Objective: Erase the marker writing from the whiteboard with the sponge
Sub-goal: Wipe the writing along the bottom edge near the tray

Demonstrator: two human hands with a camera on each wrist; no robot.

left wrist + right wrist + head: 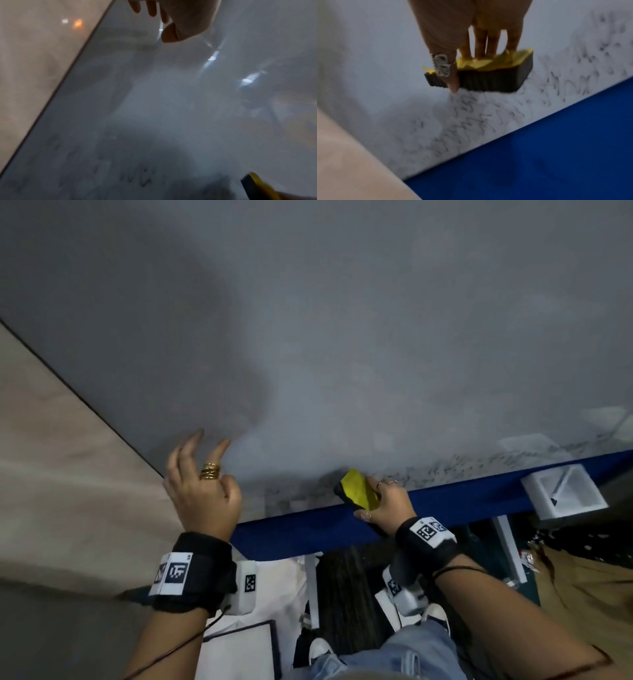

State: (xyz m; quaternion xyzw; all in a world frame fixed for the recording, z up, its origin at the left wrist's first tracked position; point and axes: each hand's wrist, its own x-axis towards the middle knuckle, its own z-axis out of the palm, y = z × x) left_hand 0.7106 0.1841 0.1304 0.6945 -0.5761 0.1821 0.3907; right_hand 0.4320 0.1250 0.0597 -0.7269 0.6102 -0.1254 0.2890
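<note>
My right hand [383,501] grips a yellow sponge [359,489] with a dark ribbed underside [488,79], pressed against the whiteboard [342,337] near its lower edge. Smudged black marker writing [479,117] runs along the board's bottom strip, below and to the right of the sponge [488,66]. My left hand [202,481], wearing gold rings, hovers by the board's lower left corner with fingers [150,8] loosely spread, holding nothing. The sponge's corner [257,186] shows low right in the left wrist view, beside faint writing [140,177].
A blue ledge [445,501] borders the board's bottom edge. A white square holder [565,494] sits on it at the right. A beige wall [68,474] lies left of the board. Below are white frame legs [311,590], my jeans [394,652] and shoes.
</note>
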